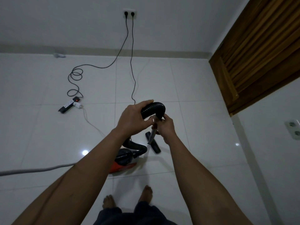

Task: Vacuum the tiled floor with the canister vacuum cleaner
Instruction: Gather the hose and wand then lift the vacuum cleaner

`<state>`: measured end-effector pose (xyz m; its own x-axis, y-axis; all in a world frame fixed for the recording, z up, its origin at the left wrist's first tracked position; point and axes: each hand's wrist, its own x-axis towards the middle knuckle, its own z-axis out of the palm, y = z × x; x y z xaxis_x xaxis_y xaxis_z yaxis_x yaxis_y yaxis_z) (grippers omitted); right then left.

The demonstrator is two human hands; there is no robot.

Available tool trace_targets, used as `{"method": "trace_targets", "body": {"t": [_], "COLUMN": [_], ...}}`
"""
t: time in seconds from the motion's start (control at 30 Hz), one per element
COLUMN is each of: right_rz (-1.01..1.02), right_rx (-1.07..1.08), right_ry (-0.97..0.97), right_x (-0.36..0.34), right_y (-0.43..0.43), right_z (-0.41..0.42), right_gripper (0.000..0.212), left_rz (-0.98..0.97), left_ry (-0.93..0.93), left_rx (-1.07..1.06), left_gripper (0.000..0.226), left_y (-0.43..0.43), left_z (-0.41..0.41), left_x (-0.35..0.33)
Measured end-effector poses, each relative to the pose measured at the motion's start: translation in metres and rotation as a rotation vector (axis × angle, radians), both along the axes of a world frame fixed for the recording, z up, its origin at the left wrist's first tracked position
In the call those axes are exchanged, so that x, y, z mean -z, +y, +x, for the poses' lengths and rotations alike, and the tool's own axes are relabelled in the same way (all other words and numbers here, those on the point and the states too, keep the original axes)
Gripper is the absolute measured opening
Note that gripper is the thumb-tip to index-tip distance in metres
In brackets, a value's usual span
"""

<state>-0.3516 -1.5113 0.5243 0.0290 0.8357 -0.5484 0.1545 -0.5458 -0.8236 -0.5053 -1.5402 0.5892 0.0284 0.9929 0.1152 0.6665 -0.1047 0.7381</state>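
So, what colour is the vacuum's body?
The vacuum body is red with a black top, head view.

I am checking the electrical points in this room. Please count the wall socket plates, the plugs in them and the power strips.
White wall socket plates: 2
Black plugs in the far-wall plate: 2
Black power strip with a red light, on the floor: 1
Total: 5

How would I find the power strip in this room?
Start at the wall socket and follow the curly black cable down to the floor. The power strip lies at its end: long, flat, with a red light and a white plug.
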Motion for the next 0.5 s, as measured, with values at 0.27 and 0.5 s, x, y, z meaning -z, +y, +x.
{"method": "trace_targets", "body": {"t": [0.27,0.5], "right_rz": [0.007,0.100], "right_rx": [0.170,0.175], "right_ry": [0.028,-0.145], "right_x": [0.000,0.030], "right_y": [-0.019,-0.012], "right_z": [-0.034,-0.073], "right_gripper": [0.024,0.043], "left_rz": [-0.042,-0.167], "left_ry": [-0.107,-0.290], "left_rx": [-0.024,-0.081], "left_gripper": [0.064,0.053], "left_y": [-0.031,-0.060], "left_z": [-0.053,-0.094], "left_x": [0.032,0.086]}}
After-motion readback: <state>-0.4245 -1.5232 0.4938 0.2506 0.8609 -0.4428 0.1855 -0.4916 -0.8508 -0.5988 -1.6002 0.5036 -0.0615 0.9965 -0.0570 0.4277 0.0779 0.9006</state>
